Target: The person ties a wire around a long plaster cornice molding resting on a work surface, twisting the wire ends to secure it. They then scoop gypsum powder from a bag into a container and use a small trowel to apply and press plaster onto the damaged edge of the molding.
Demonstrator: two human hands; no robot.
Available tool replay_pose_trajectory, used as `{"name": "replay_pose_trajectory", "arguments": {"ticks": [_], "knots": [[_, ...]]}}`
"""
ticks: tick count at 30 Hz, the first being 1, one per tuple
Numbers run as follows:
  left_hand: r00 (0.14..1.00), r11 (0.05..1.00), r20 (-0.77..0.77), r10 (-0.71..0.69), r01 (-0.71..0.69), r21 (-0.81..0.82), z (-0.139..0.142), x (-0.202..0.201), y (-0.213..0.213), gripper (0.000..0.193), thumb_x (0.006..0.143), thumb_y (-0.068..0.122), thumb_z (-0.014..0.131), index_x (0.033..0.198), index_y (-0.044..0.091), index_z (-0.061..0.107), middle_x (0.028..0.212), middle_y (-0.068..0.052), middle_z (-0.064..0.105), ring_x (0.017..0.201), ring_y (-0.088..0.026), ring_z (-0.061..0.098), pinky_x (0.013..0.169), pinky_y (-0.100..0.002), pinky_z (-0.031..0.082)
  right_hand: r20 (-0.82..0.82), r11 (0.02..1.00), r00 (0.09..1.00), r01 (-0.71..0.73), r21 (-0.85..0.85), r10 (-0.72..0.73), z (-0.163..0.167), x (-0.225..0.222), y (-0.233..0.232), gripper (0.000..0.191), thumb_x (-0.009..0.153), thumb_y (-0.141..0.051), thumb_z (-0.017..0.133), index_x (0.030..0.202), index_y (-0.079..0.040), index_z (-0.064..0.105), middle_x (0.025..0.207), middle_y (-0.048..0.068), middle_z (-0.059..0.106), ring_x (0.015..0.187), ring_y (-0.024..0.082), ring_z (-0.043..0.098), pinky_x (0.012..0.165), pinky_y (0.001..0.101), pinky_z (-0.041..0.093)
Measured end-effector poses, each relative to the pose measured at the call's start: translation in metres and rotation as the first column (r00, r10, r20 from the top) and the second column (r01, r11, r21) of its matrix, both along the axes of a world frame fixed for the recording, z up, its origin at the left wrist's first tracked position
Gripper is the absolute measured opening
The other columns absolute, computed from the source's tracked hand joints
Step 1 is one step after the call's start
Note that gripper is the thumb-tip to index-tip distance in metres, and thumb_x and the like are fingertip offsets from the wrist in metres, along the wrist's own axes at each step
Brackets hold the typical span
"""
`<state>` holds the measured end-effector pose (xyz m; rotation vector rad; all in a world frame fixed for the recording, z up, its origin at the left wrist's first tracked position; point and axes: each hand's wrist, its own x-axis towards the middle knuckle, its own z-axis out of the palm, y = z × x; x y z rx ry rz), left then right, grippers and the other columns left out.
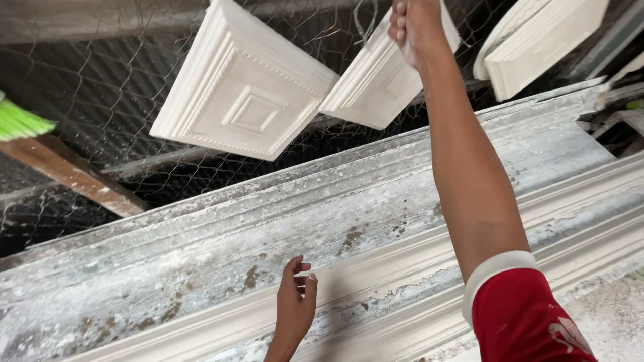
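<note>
My right hand (416,27) is raised at the top centre, its fingers closed on the upper edge of a white square plaster tile (376,84) that rests tilted against the wire mesh (114,87). A red sleeve covers that upper arm. To the left of it a larger white plaster tile (245,87) with a raised square centre leans on the same mesh. My left hand (295,305) is low in the middle, fingers apart and lightly curled, holding nothing, just in front of the long white moulded cornice (376,281).
A third stack of white plaster tiles (537,40) sits at the top right. A long plaster-crusted grey mould (268,228) runs diagonally across the view. Green broom bristles (20,122) and a wooden beam (74,175) are at the left.
</note>
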<state>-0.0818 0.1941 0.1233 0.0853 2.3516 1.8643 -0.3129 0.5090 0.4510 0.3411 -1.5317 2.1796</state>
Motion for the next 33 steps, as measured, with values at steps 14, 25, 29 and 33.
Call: {"name": "replay_pose_trajectory", "arguments": {"ticks": [14, 25, 29, 33], "knots": [[0.945, 0.95, -0.14, 0.295, -0.306, -0.062, -0.072, 0.069, -0.115, 0.039, 0.099, 0.015, 0.056, 0.134, 0.0, 0.055, 0.114, -0.015, 0.071, 0.085, -0.022, 0.069, 0.074, -0.034, 0.057, 0.504, 0.886, 0.763, -0.464, -0.008, 0.404, -0.265, 0.031, -0.089, 0.066, 0.104, -0.058, 0.052, 0.154, -0.017, 0.036, 0.133, 0.007, 0.056, 0.115, 0.024, 0.058, 0.095, 0.045, 0.05], [0.735, 0.73, 0.004, 0.678, -0.674, -0.114, -0.109, 0.15, -0.289, 0.029, 0.098, 0.016, 0.061, 0.122, 0.001, 0.066, 0.104, -0.015, 0.074, 0.079, -0.025, 0.069, 0.072, -0.036, 0.056, 0.756, 0.507, 0.247, -0.852, -0.128, 0.606, -0.495, 0.279, -0.387, 0.035, 0.102, -0.027, 0.058, 0.127, -0.002, 0.056, 0.108, 0.013, 0.068, 0.093, 0.024, 0.07, 0.077, 0.0388, 0.06], [0.586, 0.585, -0.076, 0.807, -0.81, -0.03, -0.106, 0.157, -0.392, 0.028, 0.097, 0.011, 0.061, 0.123, 0.002, 0.064, 0.11, -0.013, 0.073, 0.082, -0.02, 0.071, 0.073, -0.032, 0.058, 0.826, 0.354, 0.247, -0.933, 0.062, 0.506, -0.494, 0.296, -0.472, 0.036, 0.1, -0.029, 0.053, 0.125, -0.005, 0.059, 0.111, 0.011, 0.073, 0.093, 0.022, 0.073, 0.081, 0.0369, 0.06], [0.405, 0.423, -0.167, 0.899, -0.902, 0.086, -0.083, 0.185, -0.535, 0.024, 0.101, 0.005, 0.054, 0.124, 0.003, 0.061, 0.119, -0.011, 0.069, 0.097, -0.016, 0.069, 0.078, -0.031, 0.06, 0.763, 0.273, 0.3, -0.947, 0.168, 0.573, -0.481, 0.308, -0.591, 0.036, 0.102, -0.025, 0.057, 0.13, -0.003, 0.058, 0.118, 0.012, 0.071, 0.102, 0.021, 0.069, 0.087, 0.0356, 0.056]]}}
